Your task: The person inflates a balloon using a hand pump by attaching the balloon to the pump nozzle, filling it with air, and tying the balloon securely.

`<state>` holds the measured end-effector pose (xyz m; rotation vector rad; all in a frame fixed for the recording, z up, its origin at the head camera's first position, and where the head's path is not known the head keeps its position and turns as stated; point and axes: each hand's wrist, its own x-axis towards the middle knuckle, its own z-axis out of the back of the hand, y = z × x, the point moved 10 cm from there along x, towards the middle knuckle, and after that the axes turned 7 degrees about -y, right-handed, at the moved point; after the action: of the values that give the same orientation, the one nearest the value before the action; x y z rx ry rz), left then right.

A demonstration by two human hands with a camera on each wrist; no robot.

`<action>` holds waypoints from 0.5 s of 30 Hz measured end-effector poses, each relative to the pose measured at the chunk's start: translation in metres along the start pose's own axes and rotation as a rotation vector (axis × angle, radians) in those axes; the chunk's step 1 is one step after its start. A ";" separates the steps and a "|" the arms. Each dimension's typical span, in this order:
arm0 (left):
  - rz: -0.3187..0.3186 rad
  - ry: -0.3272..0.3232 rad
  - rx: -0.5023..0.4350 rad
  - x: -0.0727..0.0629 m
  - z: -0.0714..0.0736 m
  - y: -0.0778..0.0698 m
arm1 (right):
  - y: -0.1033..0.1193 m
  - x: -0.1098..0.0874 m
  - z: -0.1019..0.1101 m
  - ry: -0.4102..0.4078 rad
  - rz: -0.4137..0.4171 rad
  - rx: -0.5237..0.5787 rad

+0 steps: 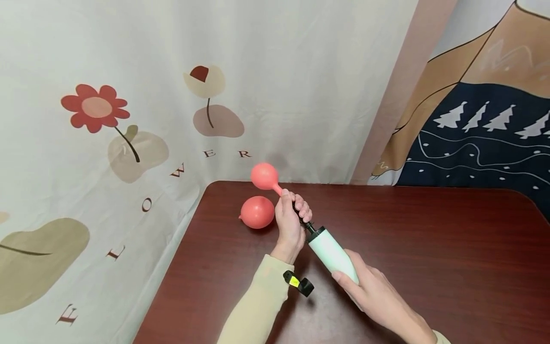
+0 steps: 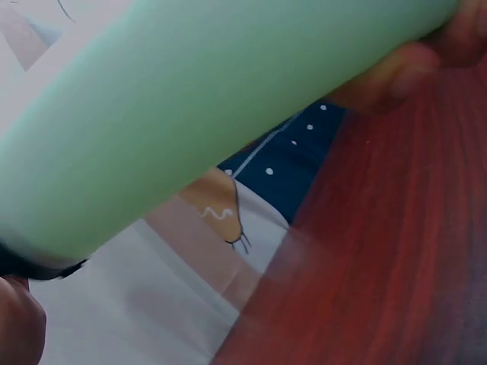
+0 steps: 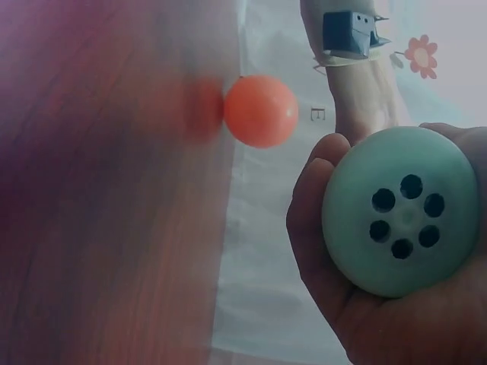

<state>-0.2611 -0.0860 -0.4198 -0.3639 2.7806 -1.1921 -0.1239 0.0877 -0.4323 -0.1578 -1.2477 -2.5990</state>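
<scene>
Small balloon [image 1: 264,176], far: neck [image 1: 278,189] was finger-gripped by left hand [image 1: 289,223], presumably against leaks. Pump [image 1: 332,253], near: was finger-gripped by right hand [image 1: 375,290].

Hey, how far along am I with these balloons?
Looks done: one rounded red balloon lies on the table. In hand: your left hand grips a second balloon by its neck at the black end of the pump, while your right hand holds the pale green body. Likely left: perhaps more air, then freeing and closing that gripped neck.
</scene>
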 end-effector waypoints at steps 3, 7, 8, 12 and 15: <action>-0.019 -0.003 -0.013 0.004 0.000 -0.006 | -0.005 -0.007 0.004 0.031 -0.044 -0.023; -0.028 -0.018 -0.047 0.010 0.000 -0.016 | -0.018 -0.019 0.006 0.138 -0.173 -0.055; -0.026 -0.022 -0.056 0.011 0.000 -0.019 | -0.021 -0.023 0.007 0.164 -0.202 -0.063; -0.018 -0.031 -0.080 0.015 0.001 -0.026 | -0.023 -0.035 0.017 0.157 -0.194 -0.110; -0.014 -0.034 -0.090 0.018 0.002 -0.028 | -0.022 -0.039 0.024 0.117 -0.159 -0.139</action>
<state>-0.2727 -0.1107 -0.4006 -0.4085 2.8133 -1.0558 -0.0926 0.1264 -0.4420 0.0701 -1.0809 -2.7853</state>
